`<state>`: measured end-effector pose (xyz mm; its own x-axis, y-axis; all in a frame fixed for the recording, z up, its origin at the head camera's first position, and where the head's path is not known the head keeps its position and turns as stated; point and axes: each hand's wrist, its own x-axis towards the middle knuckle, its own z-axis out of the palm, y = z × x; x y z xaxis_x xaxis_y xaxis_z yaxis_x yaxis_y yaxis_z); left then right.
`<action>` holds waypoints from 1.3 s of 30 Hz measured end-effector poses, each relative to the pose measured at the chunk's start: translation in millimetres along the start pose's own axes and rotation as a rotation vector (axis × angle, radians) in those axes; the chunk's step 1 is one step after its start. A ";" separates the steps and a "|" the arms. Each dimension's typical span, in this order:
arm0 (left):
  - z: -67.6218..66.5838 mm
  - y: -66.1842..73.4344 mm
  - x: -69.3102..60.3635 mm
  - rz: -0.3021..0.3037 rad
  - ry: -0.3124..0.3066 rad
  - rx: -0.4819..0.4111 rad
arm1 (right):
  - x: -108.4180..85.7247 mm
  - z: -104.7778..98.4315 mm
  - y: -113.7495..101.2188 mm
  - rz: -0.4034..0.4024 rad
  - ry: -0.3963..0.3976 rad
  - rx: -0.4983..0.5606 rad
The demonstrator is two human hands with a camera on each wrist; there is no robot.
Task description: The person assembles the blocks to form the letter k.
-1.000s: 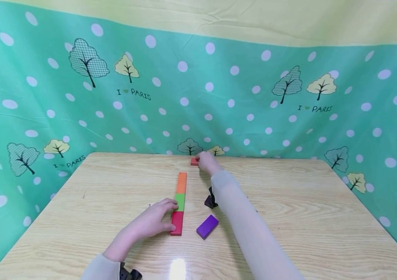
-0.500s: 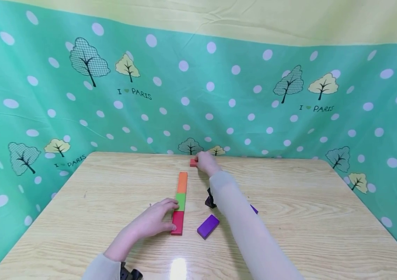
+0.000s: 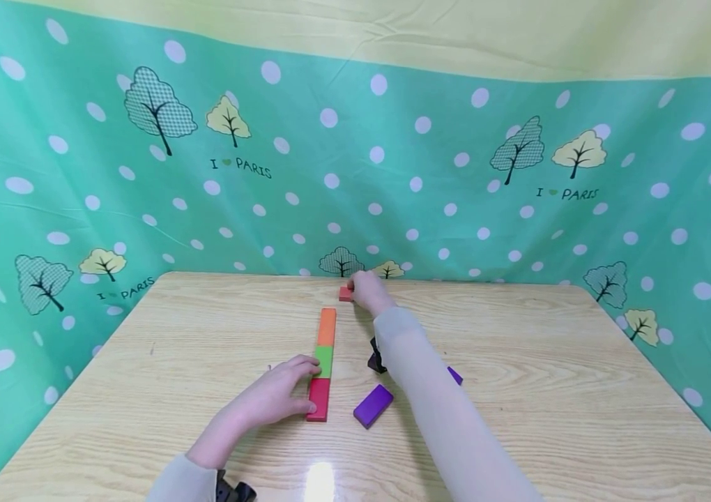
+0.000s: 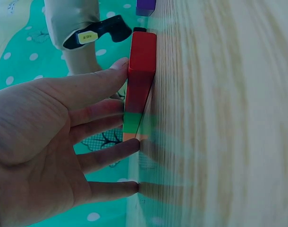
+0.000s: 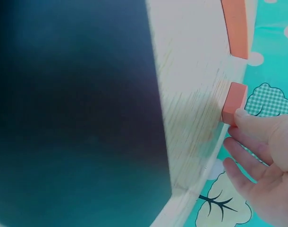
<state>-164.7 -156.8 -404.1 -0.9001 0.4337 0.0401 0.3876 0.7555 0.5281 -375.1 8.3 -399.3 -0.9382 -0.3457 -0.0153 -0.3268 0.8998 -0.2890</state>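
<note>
A row of three flat blocks runs away from me in the head view: a dark red block [image 3: 319,404] nearest, a green block [image 3: 325,362] behind it, an orange block [image 3: 327,326] farthest. My left hand [image 3: 280,392] rests along the row's left side, thumb at the dark red block and fingertips by the green one. In the left wrist view its fingers [image 4: 111,161] are spread, two tips on the table. Near the far edge my right hand [image 3: 371,290] pinches a light red block [image 5: 235,98] at one end, its thumb [image 5: 245,118] on the block's face.
Right of the row lies a purple block [image 3: 373,406]. Another purple block [image 3: 454,376] is partly hidden behind the right sleeve [image 3: 440,397]. The wooden table [image 3: 205,314] ends at a green dotted curtain [image 3: 393,174]. Dark camera parts [image 3: 378,357] show by the right wrist.
The light red block has shifted slightly left and nearer with my right hand. The right forearm has moved a little left, showing more of the far purple block. The left hand stays put.
</note>
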 end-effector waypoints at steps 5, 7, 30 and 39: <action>-0.1 0.1 0.6 -0.008 -0.004 -0.005 | -3.7 -3.9 -4.2 0.010 -0.024 0.014; 0.0 0.0 0.7 -0.008 -0.004 -0.004 | -4.6 -5.1 -5.7 0.012 -0.033 0.019; 0.4 -0.6 0.8 -0.016 -0.005 0.002 | -5.3 -5.8 -14.6 -0.003 -0.101 -0.035; 0.1 -0.6 1.4 -0.011 -0.006 0.002 | 5.2 0.4 -10.9 -0.018 -0.121 -0.023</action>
<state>-166.1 -156.6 -404.4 -0.9031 0.4284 0.0298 0.3785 0.7613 0.5265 -376.3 -3.4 -396.6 -0.9121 -0.3900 -0.1263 -0.3471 0.8986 -0.2683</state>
